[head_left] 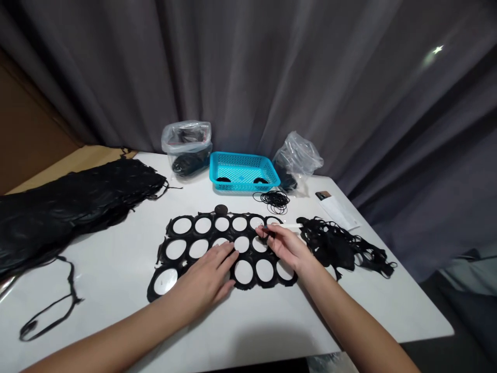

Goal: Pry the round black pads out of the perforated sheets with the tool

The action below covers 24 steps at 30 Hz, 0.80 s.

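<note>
A black rubbery sheet [254,258] with rows of large round holes lies flat on the white table. My left hand [209,267] rests palm down on its lower middle, fingers stretched out. At the sheet's right side, my right hand [286,242] pinches a thin tool with a white handle [292,226]; its kind and its tip are unclear. Something black shows under those fingertips. Tangled black scraps [341,248] lie right of this hand. Beyond the sheet are a small black disc [221,209] and a pile of thin black rings [276,199].
A blue basket [244,187] with a few black rings stands at the back, between two clear plastic bags [186,135] holding black pieces. Stacked black sheets [77,202] cover the left, near a loose black strip [72,290]. A white paper [339,211] lies right; a grey curtain [240,67] hangs behind.
</note>
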Available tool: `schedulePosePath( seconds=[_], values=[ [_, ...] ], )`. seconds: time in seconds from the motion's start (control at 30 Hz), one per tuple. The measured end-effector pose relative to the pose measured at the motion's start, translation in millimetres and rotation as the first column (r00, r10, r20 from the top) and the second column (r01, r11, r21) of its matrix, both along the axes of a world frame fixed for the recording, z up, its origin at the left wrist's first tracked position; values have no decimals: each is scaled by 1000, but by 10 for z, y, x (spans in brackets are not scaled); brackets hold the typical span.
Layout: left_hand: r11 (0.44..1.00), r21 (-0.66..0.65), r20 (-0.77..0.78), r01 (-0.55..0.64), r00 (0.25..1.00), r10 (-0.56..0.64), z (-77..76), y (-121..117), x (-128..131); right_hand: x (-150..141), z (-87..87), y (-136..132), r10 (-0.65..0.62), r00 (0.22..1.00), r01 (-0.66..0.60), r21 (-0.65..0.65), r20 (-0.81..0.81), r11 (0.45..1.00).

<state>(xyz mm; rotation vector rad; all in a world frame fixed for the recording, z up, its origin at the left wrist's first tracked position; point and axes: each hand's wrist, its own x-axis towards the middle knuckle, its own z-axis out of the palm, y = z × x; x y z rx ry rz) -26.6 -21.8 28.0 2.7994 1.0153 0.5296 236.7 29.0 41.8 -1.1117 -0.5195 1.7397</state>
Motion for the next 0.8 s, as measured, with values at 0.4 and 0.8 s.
schedulePosePath(
  seconds=[0.4, 0.8],
  values=[
    [998, 60, -114, -4, 993, 11, -297, 76, -23, -316, -183, -240, 54, 645, -505, 372, 762, 779],
    [1000, 6, -116, -16, 993, 17, -265, 82, -60, -334, -201, -277, -19, 518, -589, 372, 855, 718]
  ],
)
